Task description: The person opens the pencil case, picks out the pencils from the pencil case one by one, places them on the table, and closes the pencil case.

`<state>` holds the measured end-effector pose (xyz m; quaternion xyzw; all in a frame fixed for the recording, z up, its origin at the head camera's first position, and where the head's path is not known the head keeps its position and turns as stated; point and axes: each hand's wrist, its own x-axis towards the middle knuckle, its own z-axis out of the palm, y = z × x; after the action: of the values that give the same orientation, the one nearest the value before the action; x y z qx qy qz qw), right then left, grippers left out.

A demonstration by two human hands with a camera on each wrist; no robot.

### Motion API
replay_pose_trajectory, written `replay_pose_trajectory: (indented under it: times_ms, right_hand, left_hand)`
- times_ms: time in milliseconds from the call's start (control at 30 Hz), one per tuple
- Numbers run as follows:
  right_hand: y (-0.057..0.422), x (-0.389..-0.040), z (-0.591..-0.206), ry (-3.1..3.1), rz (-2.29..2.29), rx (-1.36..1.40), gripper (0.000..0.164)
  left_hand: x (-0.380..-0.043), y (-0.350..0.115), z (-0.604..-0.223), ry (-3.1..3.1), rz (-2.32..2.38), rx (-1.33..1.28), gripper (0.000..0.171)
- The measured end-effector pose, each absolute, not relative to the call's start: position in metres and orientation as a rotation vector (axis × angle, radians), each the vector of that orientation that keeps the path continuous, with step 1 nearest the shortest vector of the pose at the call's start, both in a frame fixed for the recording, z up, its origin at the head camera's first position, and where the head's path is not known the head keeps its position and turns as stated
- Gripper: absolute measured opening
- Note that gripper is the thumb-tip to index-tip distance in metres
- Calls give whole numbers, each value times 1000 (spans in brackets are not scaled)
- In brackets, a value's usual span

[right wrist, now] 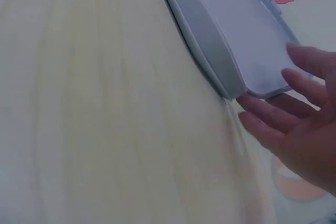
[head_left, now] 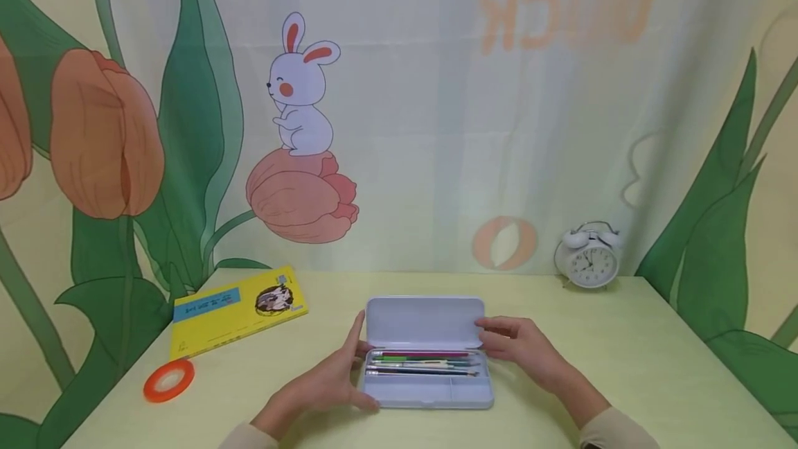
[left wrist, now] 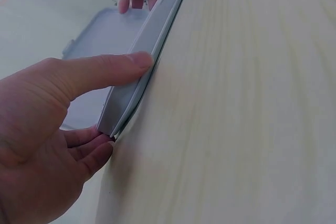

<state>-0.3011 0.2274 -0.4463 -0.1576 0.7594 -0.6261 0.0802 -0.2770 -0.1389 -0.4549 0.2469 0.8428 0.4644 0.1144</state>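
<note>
A pale grey-blue pencil case [head_left: 405, 393] lies on the table with its lid [head_left: 424, 324] raised at the back. Several pencils [head_left: 424, 364] lie side by side in its rear compartment; the front compartments hold nothing visible. My left hand [head_left: 330, 373] grips the case's left end, its thumb [left wrist: 121, 69] on the front side and fingers around the back corner. At the lid's right edge is my right hand [head_left: 526, 355], its loosely extended fingers [right wrist: 302, 85] touching the edge. The pencils are hidden in both wrist views.
A yellow book [head_left: 240, 314] lies at the back left of the table, with a roll of orange tape [head_left: 169, 380] in front of it. A white alarm clock [head_left: 589, 258] stands at the back right, near a printed curtain [head_left: 405, 123].
</note>
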Motion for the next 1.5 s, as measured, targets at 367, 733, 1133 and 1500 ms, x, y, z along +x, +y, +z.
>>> replay_pose_trajectory:
  times_ms: [367,733,1133,1500]
  right_hand:
    - [225,-291,-442,2637,-1170,-888,125]
    - [223,-286,-441,2815,-932,-972,132]
    - [223,-279,-438,2831,-783,-965,123]
    - [226,-279,-439,2774,-725,-971,120]
  left_hand:
    - [-275,-138,-452,2442,1318,708,138]
    - [-277,-139,-454,2427,1303,655,137]
    - [-277,-142,-455,2420,1308,726,128]
    - [-277,-143,-454,2470,1223,713,120]
